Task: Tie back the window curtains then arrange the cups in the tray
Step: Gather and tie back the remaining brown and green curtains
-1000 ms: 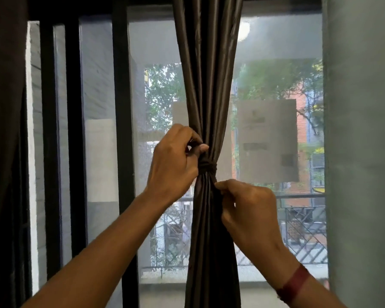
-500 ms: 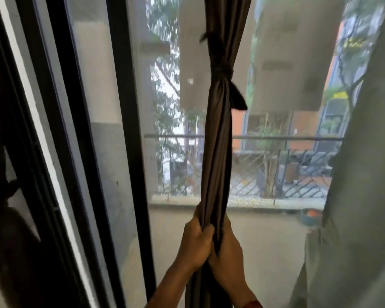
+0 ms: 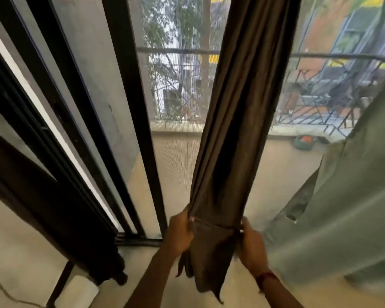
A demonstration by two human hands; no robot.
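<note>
At the far left a dark curtain (image 3: 53, 207) hangs bunched against the wall, so it does not cover the glass. Next to it stands the black frame (image 3: 129, 107) of the window. The left hand (image 3: 179, 234) holds the left edge of the brown curtain (image 3: 238, 130) near the hem seam, with the fingers curled round the cloth. This curtain hangs in the middle of the window, gathered into a narrow column. The right hand (image 3: 252, 250) grips the right edge at the same height, fingers also curled round it. I think the hands pull apart to flatten the lower folds so that the cloth hangs neatly. Any tie is above the picture. At the right hangs a green cloth (image 3: 342, 218). Cups and tray are not in view.
</note>
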